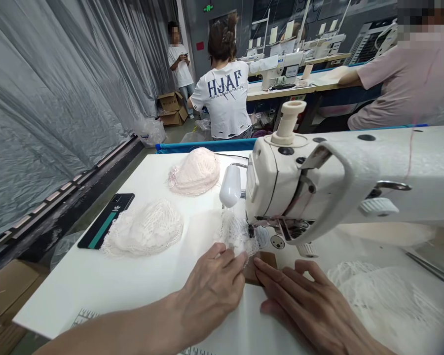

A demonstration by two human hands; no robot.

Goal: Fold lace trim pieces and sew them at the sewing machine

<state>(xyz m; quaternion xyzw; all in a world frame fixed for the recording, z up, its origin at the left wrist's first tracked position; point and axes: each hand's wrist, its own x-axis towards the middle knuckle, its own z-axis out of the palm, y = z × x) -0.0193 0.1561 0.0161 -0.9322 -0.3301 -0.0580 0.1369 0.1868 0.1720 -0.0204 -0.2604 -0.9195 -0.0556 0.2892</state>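
A small white lace piece (236,233) lies under the needle of a white sewing machine (318,187). My left hand (210,291) rests on the white table (96,281), its fingertips pressed together on the near edge of the lace. My right hand (311,305) lies flat beside it, fingers stretched out toward the needle, touching a brown patch (263,261) under the lace. Nothing is gripped in the right hand.
A white lace pile (144,229) and a pink lace pile (196,171) lie at the left and far middle. A black phone (105,220) sits near the table's left edge. More white lace (395,301) is heaped at the right. People work at machines behind; cartons stand by the plastic curtain.
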